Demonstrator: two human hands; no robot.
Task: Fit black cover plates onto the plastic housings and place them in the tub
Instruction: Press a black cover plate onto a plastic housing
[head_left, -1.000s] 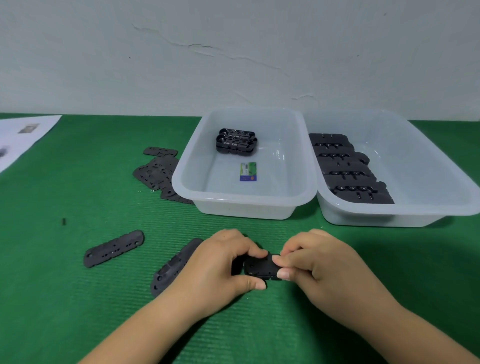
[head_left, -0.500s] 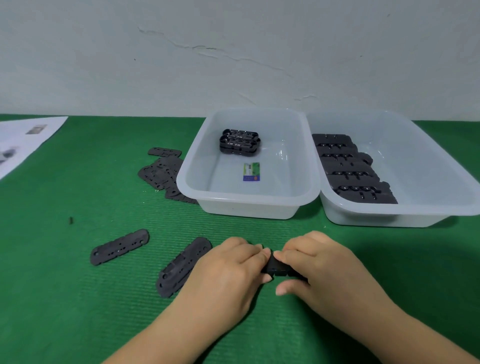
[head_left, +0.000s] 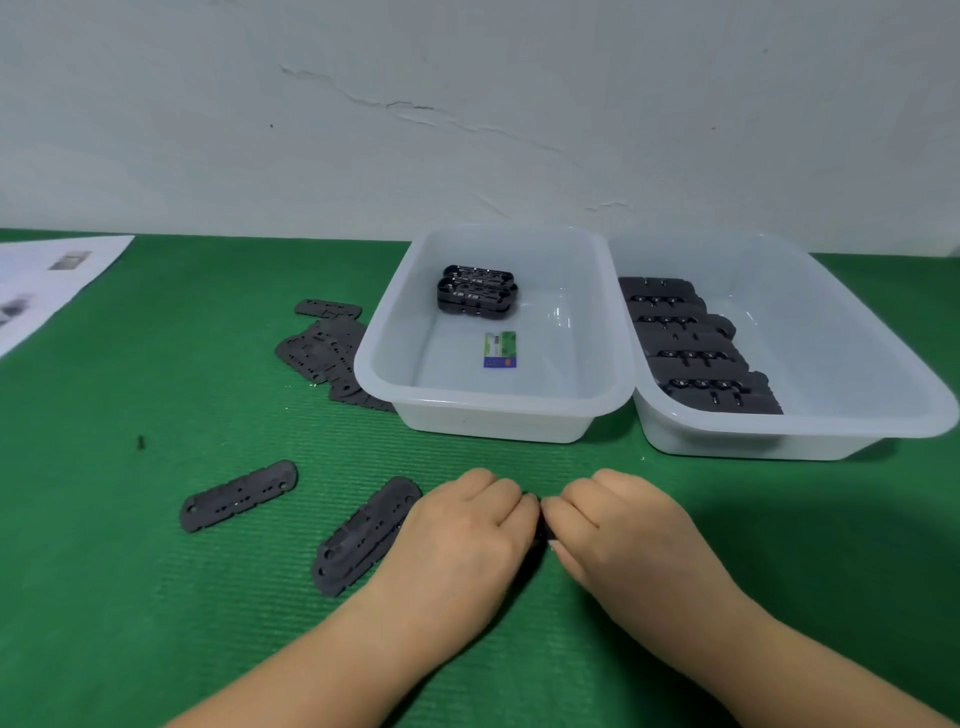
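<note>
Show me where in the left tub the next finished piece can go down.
Left tub: bare floor along the near wall and the right side, around the small card. Crowded only at the far-left corner, where finished pieces are stacked. Right tub: its left side is full of housings.

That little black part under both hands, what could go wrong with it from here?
The part is almost wholly hidden under the left hand and right hand, so a crooked fit might go unnoticed. A loose cover plate lies right against the left hand, and could get nudged or pinned underneath. The tub for finished pieces sits just beyond the hands; a hurried lift might clip its near rim.
</note>
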